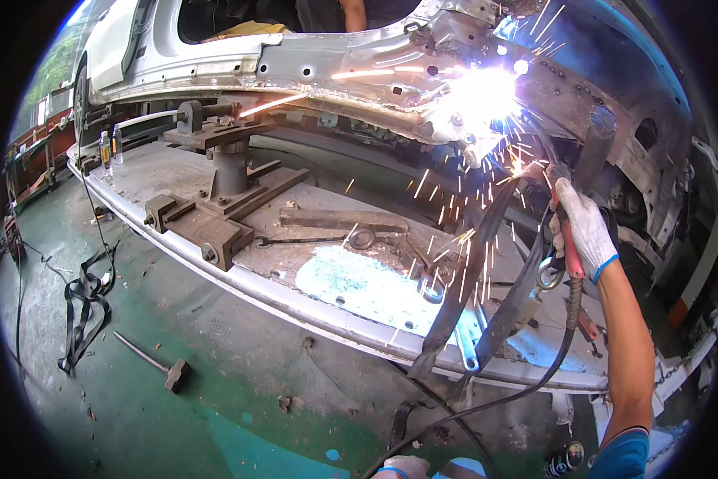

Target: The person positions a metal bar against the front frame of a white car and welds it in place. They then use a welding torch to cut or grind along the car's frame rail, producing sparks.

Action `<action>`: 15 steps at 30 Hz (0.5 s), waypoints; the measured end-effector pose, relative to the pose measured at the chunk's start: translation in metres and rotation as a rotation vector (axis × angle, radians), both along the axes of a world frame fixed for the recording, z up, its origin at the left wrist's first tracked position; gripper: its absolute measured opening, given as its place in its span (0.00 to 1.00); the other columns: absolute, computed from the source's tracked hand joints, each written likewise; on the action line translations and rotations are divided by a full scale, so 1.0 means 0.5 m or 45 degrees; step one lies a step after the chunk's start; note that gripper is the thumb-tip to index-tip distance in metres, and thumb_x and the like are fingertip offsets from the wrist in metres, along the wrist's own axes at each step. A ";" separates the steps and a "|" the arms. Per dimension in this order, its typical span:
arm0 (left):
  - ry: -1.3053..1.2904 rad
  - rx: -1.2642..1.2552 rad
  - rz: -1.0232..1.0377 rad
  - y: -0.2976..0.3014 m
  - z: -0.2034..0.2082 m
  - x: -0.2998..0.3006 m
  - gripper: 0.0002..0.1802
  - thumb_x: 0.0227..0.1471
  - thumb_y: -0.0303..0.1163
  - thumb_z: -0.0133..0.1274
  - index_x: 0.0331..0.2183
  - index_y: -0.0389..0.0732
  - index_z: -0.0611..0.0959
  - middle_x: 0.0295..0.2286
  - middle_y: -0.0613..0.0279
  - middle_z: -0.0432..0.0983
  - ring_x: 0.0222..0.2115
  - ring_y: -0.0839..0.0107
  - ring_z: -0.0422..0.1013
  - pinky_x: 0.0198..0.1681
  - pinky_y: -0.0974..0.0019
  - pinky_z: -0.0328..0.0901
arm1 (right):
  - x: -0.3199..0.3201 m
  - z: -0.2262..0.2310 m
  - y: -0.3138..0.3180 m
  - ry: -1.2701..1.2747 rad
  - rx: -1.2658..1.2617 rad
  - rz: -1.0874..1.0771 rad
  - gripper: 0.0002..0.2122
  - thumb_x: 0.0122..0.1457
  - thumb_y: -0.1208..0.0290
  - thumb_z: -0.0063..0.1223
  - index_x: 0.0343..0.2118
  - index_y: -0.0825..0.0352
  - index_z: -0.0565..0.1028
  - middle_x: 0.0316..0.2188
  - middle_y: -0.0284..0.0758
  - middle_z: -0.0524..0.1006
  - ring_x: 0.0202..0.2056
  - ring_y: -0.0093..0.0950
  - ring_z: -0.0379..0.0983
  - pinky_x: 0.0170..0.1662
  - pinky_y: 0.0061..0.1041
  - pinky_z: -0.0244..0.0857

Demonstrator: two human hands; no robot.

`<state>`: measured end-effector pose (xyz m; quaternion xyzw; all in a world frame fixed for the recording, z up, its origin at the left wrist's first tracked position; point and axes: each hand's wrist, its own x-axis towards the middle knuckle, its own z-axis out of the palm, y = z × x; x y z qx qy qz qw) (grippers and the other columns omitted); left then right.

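- My right hand (pixel 584 227), in a white glove, is closed tight around the red-handled welding torch (pixel 568 239), its tip raised at the bare sill of the stripped car body (pixel 359 76), where a white arc (pixel 475 100) throws sparks down over the frame bench (pixel 311 311).
- My left hand (pixel 404 467) shows only as a gloved edge at the bottom of the picture; I cannot tell how its fingers stand or whether they hold anything.
- To my mind the weld wants a steady wrist, the torch cable (pixel 527 383) hanging slack, and the tip kept on the seam.
- Counted: one sledgehammer (pixel 155 365) on the green floor, two straps (pixel 487 279) slung from the body, one spanner (pixel 303 239) on the bench, two small bottles (pixel 110 148) at its far end.
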<state>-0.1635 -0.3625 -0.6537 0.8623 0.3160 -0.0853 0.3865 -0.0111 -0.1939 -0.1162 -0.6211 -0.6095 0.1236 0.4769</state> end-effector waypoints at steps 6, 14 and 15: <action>-0.008 -0.025 0.035 0.001 0.020 -0.011 0.25 0.52 0.47 0.55 0.46 0.44 0.91 0.45 0.48 0.86 0.48 0.51 0.82 0.51 0.50 0.76 | -0.004 -0.008 -0.017 0.036 0.012 -0.007 0.26 0.70 0.39 0.50 0.41 0.65 0.74 0.22 0.33 0.75 0.15 0.24 0.69 0.19 0.25 0.64; -0.014 -0.072 0.023 -0.001 0.055 -0.025 0.26 0.53 0.51 0.55 0.45 0.45 0.91 0.46 0.47 0.86 0.48 0.49 0.82 0.51 0.48 0.76 | -0.009 -0.011 -0.033 0.088 0.025 -0.027 0.27 0.69 0.39 0.53 0.42 0.66 0.74 0.21 0.34 0.75 0.15 0.24 0.69 0.18 0.25 0.62; -0.027 -0.062 0.014 0.001 0.052 -0.024 0.26 0.53 0.51 0.56 0.45 0.45 0.91 0.45 0.47 0.86 0.48 0.49 0.82 0.51 0.47 0.76 | -0.010 -0.011 -0.033 0.099 0.023 -0.008 0.27 0.69 0.39 0.53 0.42 0.66 0.74 0.21 0.34 0.75 0.15 0.24 0.69 0.18 0.25 0.62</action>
